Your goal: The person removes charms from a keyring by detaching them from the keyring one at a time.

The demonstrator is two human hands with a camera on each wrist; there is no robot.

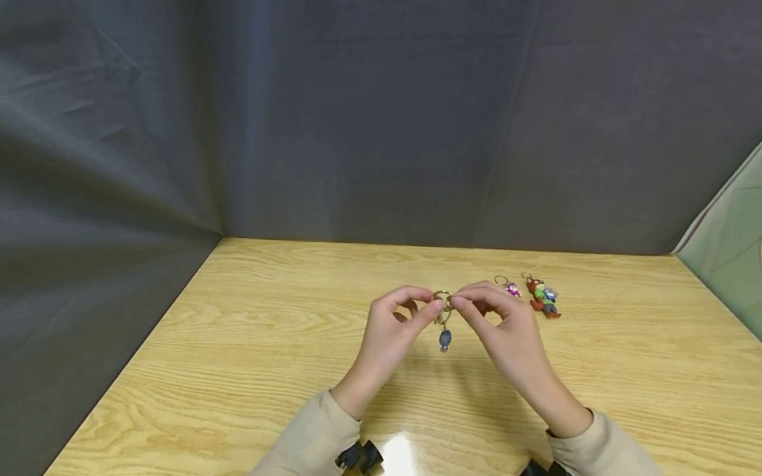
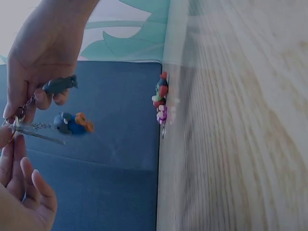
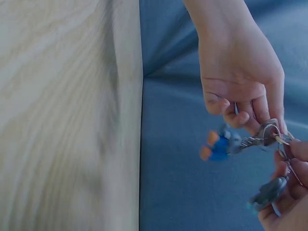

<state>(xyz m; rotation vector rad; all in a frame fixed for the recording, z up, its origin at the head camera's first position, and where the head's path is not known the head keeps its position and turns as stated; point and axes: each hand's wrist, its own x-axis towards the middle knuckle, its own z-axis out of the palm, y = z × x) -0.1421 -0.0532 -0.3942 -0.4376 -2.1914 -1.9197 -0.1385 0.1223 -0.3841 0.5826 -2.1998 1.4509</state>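
Observation:
Over the table, my left hand [image 1: 388, 337] pinches a brass-coloured key ring [image 1: 442, 292] between thumb and forefinger. Facing it, my right hand [image 1: 513, 340] pinches the ring of a keychain at the same spot, fingertips close to the left ones. From the joined rings hang a flat metal key [image 2: 50, 138], a blue figure with orange feet [image 2: 71, 123] on a chain, and a grey-green charm [image 2: 60, 85] on another chain. The right wrist view shows the blue figure nearer the left hand and the grey-green charm nearer the right. Fingertips partly hide the rings.
Behind the right hand, a small purple-and-pink figure keychain [image 1: 513, 289] and a larger red, green and grey figure keychain [image 1: 543, 299] lie on the wooden table [image 1: 250, 344]. Dark cloth [image 1: 381, 132] rises along the back and left; a green patterned sheet [image 1: 729, 244] stands at the right.

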